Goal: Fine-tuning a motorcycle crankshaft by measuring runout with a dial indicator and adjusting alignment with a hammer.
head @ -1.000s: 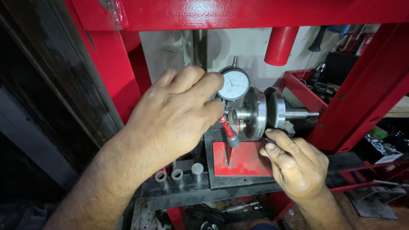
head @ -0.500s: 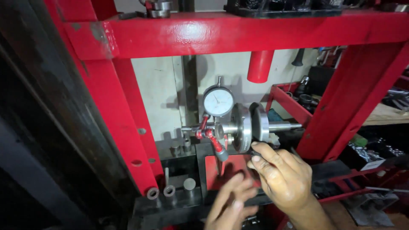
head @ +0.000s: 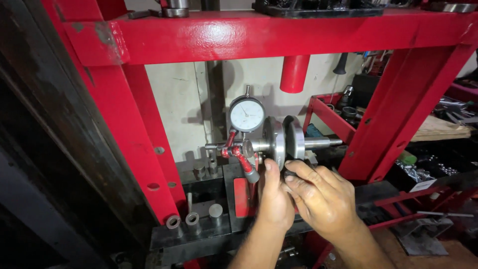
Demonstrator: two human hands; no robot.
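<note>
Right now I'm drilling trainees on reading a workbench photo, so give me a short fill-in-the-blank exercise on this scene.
1. The press frame around the work is painted ____.
2. The round dial gauge sits ____ the steel shaft.
3. The left hand and right hand meet just below the two steel ____ on the shaft.
4. The dial gauge has a ____ face.

Missing words: red; above; discs; white

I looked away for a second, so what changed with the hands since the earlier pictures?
The left hand came off the dial gauge, dropped low, and now touches the left metal disc from below. The right hand stayed at the discs' lower edge. The gauge and shaft stayed in the red press frame.
</note>
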